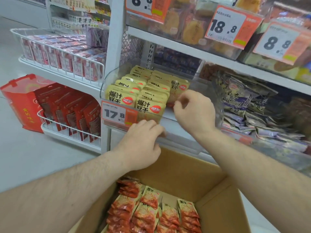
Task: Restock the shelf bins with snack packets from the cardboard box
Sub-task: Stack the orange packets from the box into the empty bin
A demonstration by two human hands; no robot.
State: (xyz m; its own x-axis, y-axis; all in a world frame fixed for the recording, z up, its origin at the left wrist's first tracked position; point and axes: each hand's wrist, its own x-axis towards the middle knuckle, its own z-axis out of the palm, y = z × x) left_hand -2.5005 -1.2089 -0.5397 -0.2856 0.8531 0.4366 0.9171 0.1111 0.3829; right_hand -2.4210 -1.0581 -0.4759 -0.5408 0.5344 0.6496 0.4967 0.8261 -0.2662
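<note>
A clear plastic shelf bin (198, 84) holds rows of upright yellow snack packets (151, 91). My right hand (195, 113) reaches over the bin's front wall, its curled fingers pinching the lower part of a yellow and orange packet (179, 85) standing in the right-hand row. My left hand (141, 143) is at the bin's front lower edge, and its curled fingers grip that edge beside the 17.8 price tag (116, 113). Below my arms is the open cardboard box (185, 172), with several red-orange packets (151, 211) lying in it.
A bin of purple packets (249, 105) sits to the right on the same shelf. Above are bins of cakes with price tags (230, 26). Left of the white upright (116, 39) stand wire baskets of red packs (67, 61) and a red gift box (21, 101) on the floor.
</note>
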